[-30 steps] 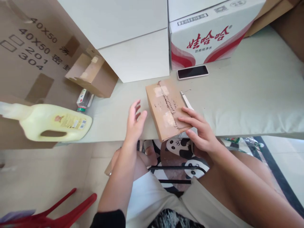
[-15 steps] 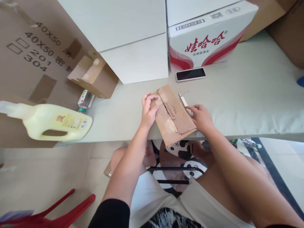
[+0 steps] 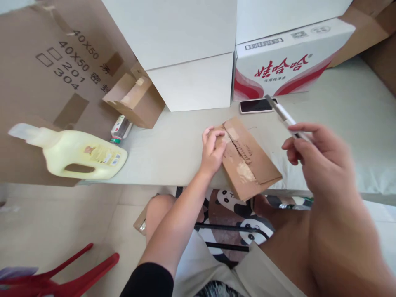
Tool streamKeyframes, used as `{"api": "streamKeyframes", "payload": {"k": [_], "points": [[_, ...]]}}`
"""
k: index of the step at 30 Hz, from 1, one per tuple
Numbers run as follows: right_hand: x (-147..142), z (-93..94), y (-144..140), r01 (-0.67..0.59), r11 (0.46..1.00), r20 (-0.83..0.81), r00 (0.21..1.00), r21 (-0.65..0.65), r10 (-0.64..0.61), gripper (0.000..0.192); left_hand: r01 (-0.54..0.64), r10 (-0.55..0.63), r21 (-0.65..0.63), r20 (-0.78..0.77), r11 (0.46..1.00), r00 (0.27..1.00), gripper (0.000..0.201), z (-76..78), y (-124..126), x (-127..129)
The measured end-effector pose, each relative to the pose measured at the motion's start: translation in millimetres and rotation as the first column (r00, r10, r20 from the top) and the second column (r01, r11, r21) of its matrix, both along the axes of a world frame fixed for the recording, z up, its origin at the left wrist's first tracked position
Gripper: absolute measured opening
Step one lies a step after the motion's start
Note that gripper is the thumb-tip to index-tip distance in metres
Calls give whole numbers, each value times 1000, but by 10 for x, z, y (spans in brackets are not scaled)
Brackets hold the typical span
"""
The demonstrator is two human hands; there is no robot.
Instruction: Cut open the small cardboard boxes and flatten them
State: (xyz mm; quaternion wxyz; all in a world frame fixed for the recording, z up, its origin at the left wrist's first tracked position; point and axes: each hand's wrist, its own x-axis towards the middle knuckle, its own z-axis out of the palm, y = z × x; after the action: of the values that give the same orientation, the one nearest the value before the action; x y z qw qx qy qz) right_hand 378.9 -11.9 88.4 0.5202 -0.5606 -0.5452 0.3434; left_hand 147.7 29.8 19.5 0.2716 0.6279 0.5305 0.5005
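A small brown cardboard box [image 3: 247,159] lies at the front edge of the covered table, its taped top seam facing up. My left hand [image 3: 214,149] grips the box by its left side, thumb and fingers bent over the upper corner. Raised to the right of the box, my right hand [image 3: 321,152] holds a white utility knife [image 3: 286,117] between thumb and fingers. The knife's tip points up and to the left, apart from the box. Behind that tip lies a phone [image 3: 255,106], partly covered by the knife.
White boxes [image 3: 198,84] and a white-and-red carton [image 3: 284,68] stand at the back. On the left are a yellow detergent bottle [image 3: 89,154], a small plastic bottle [image 3: 120,128], an open brown box [image 3: 139,103] and a big carton [image 3: 74,111]. A red chair [image 3: 86,276] stands lower left.
My right hand has picked the utility knife up off the table and lifted it. My left hand stays on the box. The whole view has shifted, so things appear farther right.
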Motion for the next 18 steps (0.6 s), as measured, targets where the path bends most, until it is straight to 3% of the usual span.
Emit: {"api": "streamKeyframes", "payload": {"k": [2, 5, 8, 12, 18], "points": [[-33, 225, -145, -90, 994, 32, 996, 66, 88, 23, 7, -6, 32, -13, 999, 1000, 24, 3, -18, 169], [-103, 360, -234, -168, 985, 188, 969, 22, 161, 23, 10, -8, 59, -26, 998, 1000, 25, 3, -39, 384], [-91, 304, -203, -100, 994, 295, 949, -47, 109, 27, 26, -26, 86, -2, 996, 1000, 32, -7, -51, 469], [-26, 173, -167, -103, 987, 314, 939, -124, 137, 32, 49, -55, 107, 56, 993, 997, 42, -43, -50, 456], [-121, 112, -169, -29, 1000, 438, 899, 9, 22, 38, 16, -21, 101, 52, 995, 998, 44, -78, -49, 468]]}}
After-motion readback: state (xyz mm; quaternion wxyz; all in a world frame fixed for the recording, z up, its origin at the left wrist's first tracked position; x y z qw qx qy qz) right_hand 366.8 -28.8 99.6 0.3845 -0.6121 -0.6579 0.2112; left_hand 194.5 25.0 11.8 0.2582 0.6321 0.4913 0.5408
